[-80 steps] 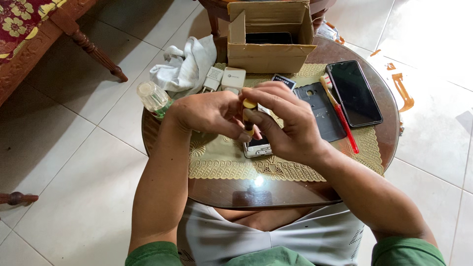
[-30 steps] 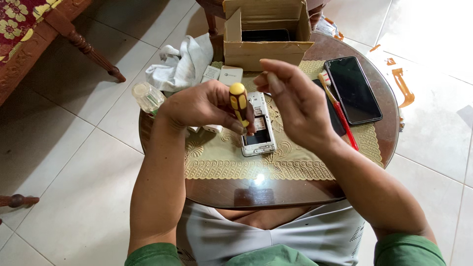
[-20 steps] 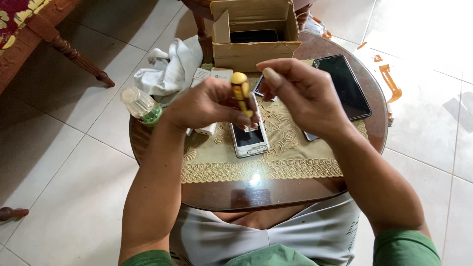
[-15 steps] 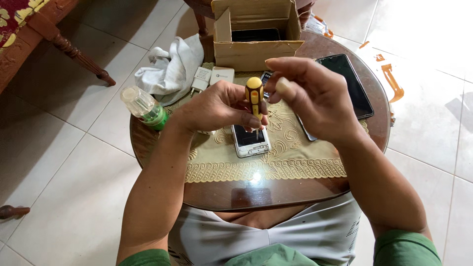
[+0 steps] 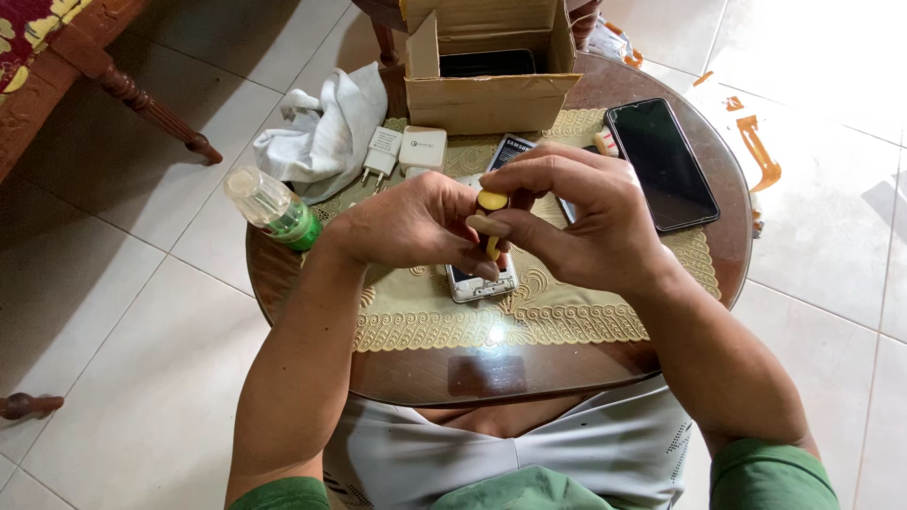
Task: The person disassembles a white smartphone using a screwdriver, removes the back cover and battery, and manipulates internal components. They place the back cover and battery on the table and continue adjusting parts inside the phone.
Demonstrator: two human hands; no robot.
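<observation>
Yellow screwdriver (image 5: 490, 202) upright, tip down onto small phone (image 5: 482, 281), both hands' fingers (image 5: 491, 227) pinching it.

Bright daylight; glare on tabletop (image 5: 491, 332); sharp focus

— What sort of place is this looking like?
— A home, a living room: pale floor tiles (image 5: 123, 283) are running under a small round wooden table (image 5: 567, 373) wearing a gold lace mat (image 5: 567, 316), and a carved wooden furniture leg (image 5: 151, 109) is showing beside it.
</observation>
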